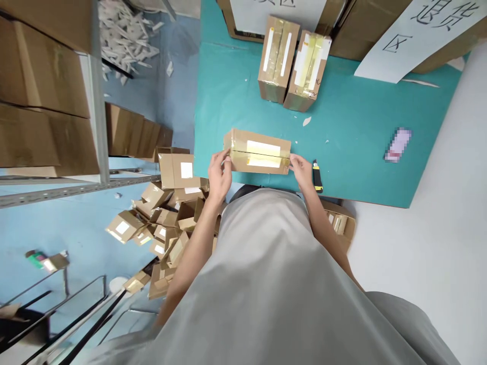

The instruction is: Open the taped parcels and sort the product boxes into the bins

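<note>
The fingers of the left hand [219, 175] and right hand [302, 170] are bent, their tips touching the 2 ends of the box [258, 152] by the table's [353, 137] near edge, towards its left corner; whether they pinch cardboard or only press it, I cannot tell. A dark line splits the label [264, 148] lengthwise, so the top seam looks cut, though the flaps lie down and the contents are hidden. Near the far edge, 2 boxes [279, 58] stand side by side, apparently taped shut and yet to be handled, while the knife [317, 176] lies free by the near edge, just beside the right hand.
</note>
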Action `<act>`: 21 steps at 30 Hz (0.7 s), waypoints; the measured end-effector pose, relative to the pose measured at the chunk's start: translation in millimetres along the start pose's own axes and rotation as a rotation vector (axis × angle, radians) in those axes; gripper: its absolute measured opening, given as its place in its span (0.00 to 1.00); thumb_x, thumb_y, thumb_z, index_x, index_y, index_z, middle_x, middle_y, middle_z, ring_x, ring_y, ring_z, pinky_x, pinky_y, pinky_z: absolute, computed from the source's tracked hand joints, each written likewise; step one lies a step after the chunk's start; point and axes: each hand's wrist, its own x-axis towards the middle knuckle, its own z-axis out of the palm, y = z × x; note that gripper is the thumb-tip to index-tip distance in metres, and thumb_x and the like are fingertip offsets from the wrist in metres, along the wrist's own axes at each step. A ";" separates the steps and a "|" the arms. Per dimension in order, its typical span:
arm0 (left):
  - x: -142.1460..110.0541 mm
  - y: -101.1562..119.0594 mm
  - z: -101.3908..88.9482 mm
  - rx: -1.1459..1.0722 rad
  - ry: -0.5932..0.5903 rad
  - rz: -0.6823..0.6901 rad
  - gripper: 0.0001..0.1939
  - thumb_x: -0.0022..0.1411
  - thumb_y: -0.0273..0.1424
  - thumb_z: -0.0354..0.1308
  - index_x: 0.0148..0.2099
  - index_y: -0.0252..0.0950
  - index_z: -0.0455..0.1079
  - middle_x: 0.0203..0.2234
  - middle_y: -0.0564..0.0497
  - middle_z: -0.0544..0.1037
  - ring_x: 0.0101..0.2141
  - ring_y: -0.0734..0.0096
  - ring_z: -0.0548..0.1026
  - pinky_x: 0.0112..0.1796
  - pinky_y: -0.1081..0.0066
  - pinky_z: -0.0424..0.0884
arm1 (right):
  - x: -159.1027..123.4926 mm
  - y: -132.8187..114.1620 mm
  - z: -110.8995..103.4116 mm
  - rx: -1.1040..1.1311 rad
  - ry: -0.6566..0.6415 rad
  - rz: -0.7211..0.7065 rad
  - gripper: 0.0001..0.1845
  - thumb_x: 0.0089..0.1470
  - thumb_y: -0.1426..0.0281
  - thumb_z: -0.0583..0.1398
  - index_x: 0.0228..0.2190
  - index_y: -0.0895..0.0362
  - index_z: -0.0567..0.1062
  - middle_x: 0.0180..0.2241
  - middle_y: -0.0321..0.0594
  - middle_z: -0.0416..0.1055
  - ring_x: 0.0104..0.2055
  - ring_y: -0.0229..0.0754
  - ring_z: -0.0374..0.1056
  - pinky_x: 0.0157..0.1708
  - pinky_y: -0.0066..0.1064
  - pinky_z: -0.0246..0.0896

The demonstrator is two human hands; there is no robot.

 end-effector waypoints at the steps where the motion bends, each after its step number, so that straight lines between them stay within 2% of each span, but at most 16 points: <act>1: 0.7 -4.8 0.4 -0.033 0.008 -0.033 0.28 0.81 0.51 0.50 0.66 0.39 0.78 0.62 0.39 0.80 0.65 0.51 0.76 0.70 0.51 0.69 | -3.3 -1.0 2.2 0.008 0.002 -0.025 0.37 0.62 0.38 0.63 0.51 0.57 0.83 0.53 0.51 0.84 0.54 0.52 0.81 0.53 0.44 0.79; 3: 3.5 -16.8 4.2 -0.110 -0.001 -0.109 0.26 0.80 0.49 0.52 0.65 0.40 0.78 0.63 0.40 0.80 0.66 0.51 0.75 0.72 0.50 0.67 | -10.7 -3.5 1.4 -0.036 0.006 -0.080 0.38 0.61 0.37 0.64 0.51 0.57 0.84 0.52 0.52 0.85 0.55 0.55 0.82 0.55 0.46 0.79; 7: 11.1 -39.2 24.1 -0.271 -0.097 -0.258 0.25 0.77 0.46 0.56 0.66 0.40 0.78 0.64 0.41 0.80 0.67 0.51 0.76 0.70 0.49 0.70 | -21.6 -7.2 -12.9 -0.257 0.077 -0.151 0.34 0.64 0.42 0.63 0.53 0.56 0.84 0.53 0.53 0.84 0.53 0.55 0.83 0.59 0.46 0.77; 10: 13.0 -45.5 40.4 -0.353 -0.128 -0.324 0.25 0.73 0.45 0.58 0.65 0.41 0.79 0.65 0.44 0.81 0.67 0.53 0.76 0.68 0.50 0.72 | -21.4 -5.1 -25.3 -0.327 0.119 -0.089 0.31 0.63 0.46 0.64 0.53 0.57 0.83 0.52 0.54 0.84 0.49 0.55 0.84 0.57 0.49 0.78; 12: 11.3 -44.6 46.3 -0.392 -0.128 -0.341 0.26 0.72 0.45 0.57 0.66 0.41 0.78 0.66 0.44 0.80 0.67 0.52 0.76 0.68 0.49 0.73 | -18.5 -3.0 -31.5 -0.315 0.101 -0.029 0.30 0.62 0.48 0.65 0.52 0.59 0.83 0.50 0.53 0.85 0.48 0.55 0.84 0.54 0.50 0.80; 17: 5.1 -35.7 42.9 -0.489 -0.173 -0.399 0.30 0.73 0.45 0.55 0.70 0.39 0.73 0.69 0.41 0.77 0.66 0.49 0.77 0.65 0.48 0.76 | -16.1 -8.6 -36.4 -0.395 0.066 -0.059 0.26 0.63 0.52 0.65 0.52 0.57 0.84 0.52 0.51 0.84 0.46 0.52 0.84 0.52 0.46 0.80; 21: 7.7 -28.9 36.5 -0.421 -0.217 -0.407 0.24 0.75 0.42 0.54 0.67 0.43 0.74 0.64 0.44 0.80 0.63 0.52 0.78 0.61 0.52 0.78 | -22.1 -25.3 -32.9 -0.551 0.020 -0.109 0.24 0.63 0.60 0.64 0.57 0.54 0.84 0.53 0.48 0.83 0.45 0.50 0.83 0.54 0.46 0.78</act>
